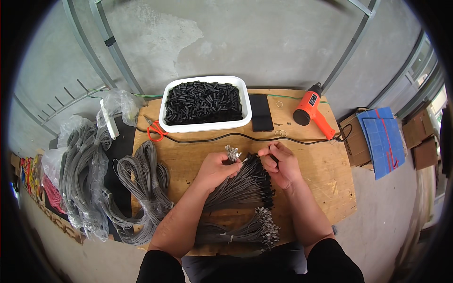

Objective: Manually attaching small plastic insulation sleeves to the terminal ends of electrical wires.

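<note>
My left hand [213, 170] is closed around a small bunch of grey cables whose silver metal terminals [232, 152] stick up past the thumb. Close by on the right, my right hand [283, 166] has its fingers curled with thumb and index pinched; whatever lies between them is too small to make out. Below both hands fans a spread of grey cables [240, 185] with black sleeves [266, 188] on their ends. Nearer to me lies a tied cable bundle [219, 234] with bare silver ends. A white tub [163, 115] of short black tubes [203, 101] stands beyond my hands.
An orange heat gun [311, 109] lies at the back right, its black cord [212, 138] crossing the wooden table [321, 188]. A black phone [262, 113], rubber bands [280, 133] and orange-handled scissors [156, 132] lie near the tub. Coiled cables [148, 172] crowd the left side.
</note>
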`<state>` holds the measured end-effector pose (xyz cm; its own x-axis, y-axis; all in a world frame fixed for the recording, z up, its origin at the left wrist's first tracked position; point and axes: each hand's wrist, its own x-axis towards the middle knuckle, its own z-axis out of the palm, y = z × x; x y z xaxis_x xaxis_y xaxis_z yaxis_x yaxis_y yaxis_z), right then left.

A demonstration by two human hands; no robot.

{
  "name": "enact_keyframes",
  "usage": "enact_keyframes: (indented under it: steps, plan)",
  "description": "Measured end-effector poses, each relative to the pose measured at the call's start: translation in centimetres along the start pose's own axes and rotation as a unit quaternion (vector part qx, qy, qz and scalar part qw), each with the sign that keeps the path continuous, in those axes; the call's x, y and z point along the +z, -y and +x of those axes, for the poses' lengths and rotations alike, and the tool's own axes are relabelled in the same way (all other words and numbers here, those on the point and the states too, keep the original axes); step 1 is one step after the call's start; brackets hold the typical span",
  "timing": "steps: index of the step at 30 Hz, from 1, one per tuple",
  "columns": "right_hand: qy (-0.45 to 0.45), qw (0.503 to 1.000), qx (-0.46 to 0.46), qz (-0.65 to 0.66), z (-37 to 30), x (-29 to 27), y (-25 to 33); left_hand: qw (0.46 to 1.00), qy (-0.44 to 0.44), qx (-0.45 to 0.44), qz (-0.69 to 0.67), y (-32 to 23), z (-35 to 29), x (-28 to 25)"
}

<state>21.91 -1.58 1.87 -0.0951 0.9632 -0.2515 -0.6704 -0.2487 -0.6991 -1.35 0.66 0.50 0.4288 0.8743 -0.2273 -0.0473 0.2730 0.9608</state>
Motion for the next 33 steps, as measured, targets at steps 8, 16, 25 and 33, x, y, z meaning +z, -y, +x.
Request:
enact_keyframes:
  steps: [8, 16, 25, 33]
  plan:
    - [0.038, 0.989, -0.020, -0.140, -0.2, -0.4, -0.7, 1.000, 0.017, -0.003, -0.018, -0.5, -0.4, 0.1]
    - [0.032, 0.963, -0.072, -0.259, -1.1, 0.6, -1.6, 0.998, 0.046, 0.001, -0.051, -0.5, -0.5, -0.2]
    - [0.022, 0.951, -0.093, -0.294, -1.5, 0.8, -1.7, 0.999, 0.038, -0.003, -0.030, -0.6, -0.5, 0.0]
    - [0.025, 0.942, -0.119, -0.314, -1.5, 0.9, -1.8, 0.999, 0.041, -0.004, -0.015, -0.3, -0.4, -0.1]
